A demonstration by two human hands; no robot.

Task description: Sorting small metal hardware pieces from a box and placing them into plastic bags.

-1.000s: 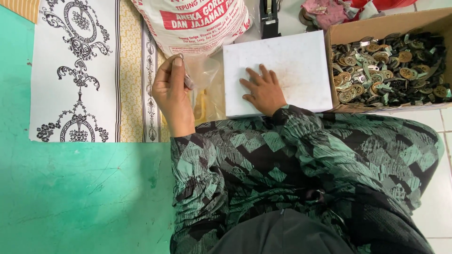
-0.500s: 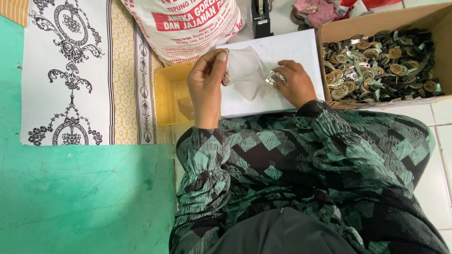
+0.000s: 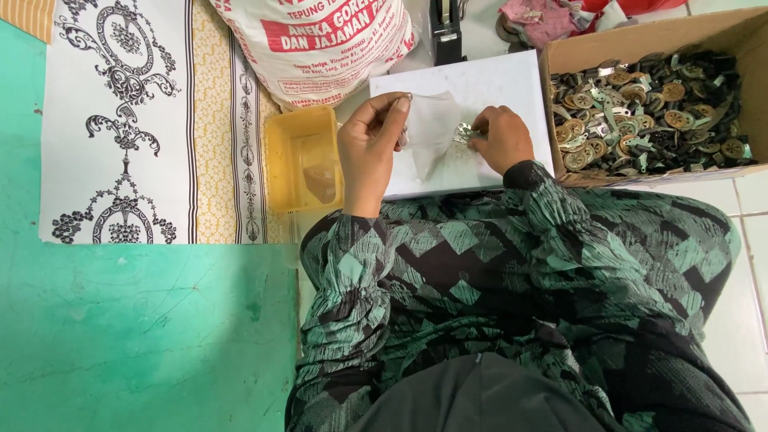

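Note:
My left hand (image 3: pixel 370 144) pinches the edge of a small clear plastic bag (image 3: pixel 432 128) and holds it up over a white board (image 3: pixel 496 88). My right hand (image 3: pixel 500 138) grips a small silvery metal piece (image 3: pixel 464 132) at the mouth of the bag. Both hands are close together above the board, just in front of my lap. A cardboard box (image 3: pixel 632 44) full of several small metal trinkets (image 3: pixel 648 108) stands to the right of my right hand.
A yellow plastic tub (image 3: pixel 280 160) sits left of my left hand. A large white printed sack (image 3: pixel 320 44) lies behind it. A patterned cloth (image 3: pixel 120 120) and a green mat (image 3: pixel 144 336) cover the left side. A black tool (image 3: pixel 446 28) stands at the back.
My left hand came from the yellow tub to the board with the clear bag. My right hand lifted off the board, took a metal piece and brought it to the bag.

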